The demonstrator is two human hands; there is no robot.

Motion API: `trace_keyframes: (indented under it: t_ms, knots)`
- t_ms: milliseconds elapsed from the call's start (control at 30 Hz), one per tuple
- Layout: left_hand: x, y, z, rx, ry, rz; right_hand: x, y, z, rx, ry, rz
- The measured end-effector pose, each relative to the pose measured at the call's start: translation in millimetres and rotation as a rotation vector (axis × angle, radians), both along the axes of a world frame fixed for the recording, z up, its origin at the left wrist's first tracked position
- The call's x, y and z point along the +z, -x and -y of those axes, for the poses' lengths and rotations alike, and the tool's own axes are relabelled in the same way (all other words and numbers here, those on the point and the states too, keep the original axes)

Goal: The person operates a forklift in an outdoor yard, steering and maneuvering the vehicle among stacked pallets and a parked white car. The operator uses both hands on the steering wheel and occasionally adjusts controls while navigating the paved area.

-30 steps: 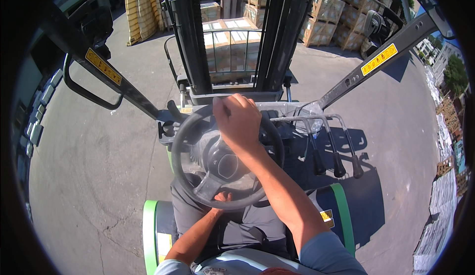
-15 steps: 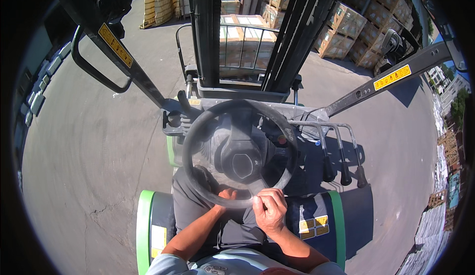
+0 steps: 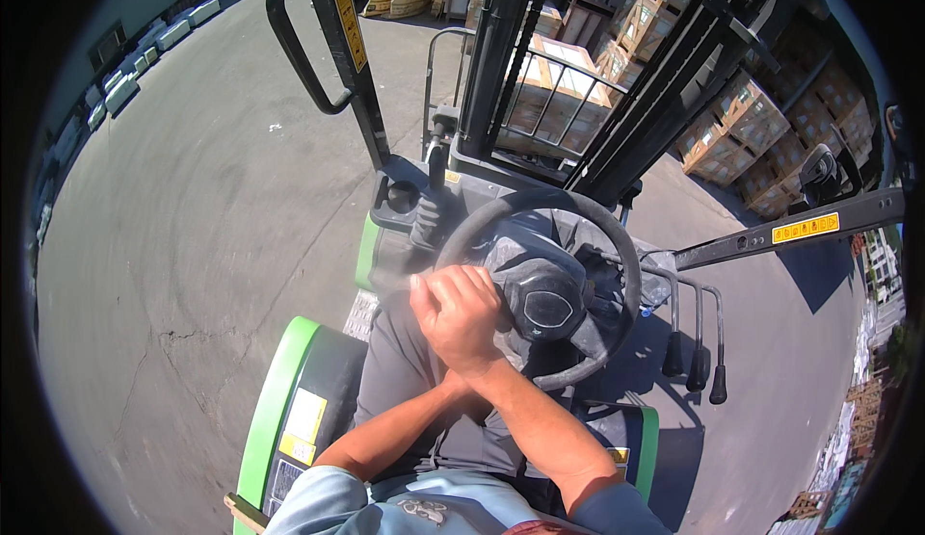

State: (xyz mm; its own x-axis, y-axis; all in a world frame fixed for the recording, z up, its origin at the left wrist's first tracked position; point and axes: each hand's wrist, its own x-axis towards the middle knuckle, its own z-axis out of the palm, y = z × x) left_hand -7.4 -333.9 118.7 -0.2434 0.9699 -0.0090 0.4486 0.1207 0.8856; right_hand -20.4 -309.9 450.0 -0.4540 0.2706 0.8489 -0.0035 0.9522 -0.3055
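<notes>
My right forearm crosses over my left one, and my right hand (image 3: 458,318) is closed around the left side of the black steering wheel (image 3: 631,289) of a forklift. The fingers wrap over the rim, and the thumb side faces left. My left forearm (image 3: 390,437) comes in low over my lap. Its hand is hidden under the right wrist, so its grip does not show. Left of the wheel column stands a short dark lever (image 3: 436,164). Several black-knobbed control levers (image 3: 696,373) stand to the right of the wheel.
Ahead rises the dark mast (image 3: 501,53) with a load guard (image 3: 559,102); a wooden crate (image 3: 554,92) is seen through it. More stacked crates (image 3: 737,126) stand front right. White blocks (image 3: 173,34) line the wall at far left. Grey pavement (image 3: 212,217) surrounds the green-edged forklift.
My right hand has moved from the bottom of the wheel up to its left side, crossing over my left arm. My left hand has become hidden. The whole view has swung, shifting the forklift rightward.
</notes>
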Motion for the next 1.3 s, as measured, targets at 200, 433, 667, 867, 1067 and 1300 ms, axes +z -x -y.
trace_keyframes:
  t_ms: [200,433,667,867,1067,1300]
  knots:
    - [33,21,14,0.014,-0.029,-0.065,52,24,-57,-0.157,0.022,-0.055]
    - [22,38,19,0.111,-0.097,0.058,66,3,-88,-0.358,0.237,-0.096]
    - [5,41,6,0.11,0.007,0.17,45,-72,-98,-0.558,0.296,-0.162]
    - [62,55,23,0.244,0.029,0.443,-7,-135,-64,-0.675,0.382,-0.171]
    - [159,153,25,0.547,-0.246,0.779,-52,-140,-1,-0.622,0.352,-0.097]
    - [252,186,-21,0.494,-0.488,-0.051,-64,-152,3,-0.547,0.368,-0.133]
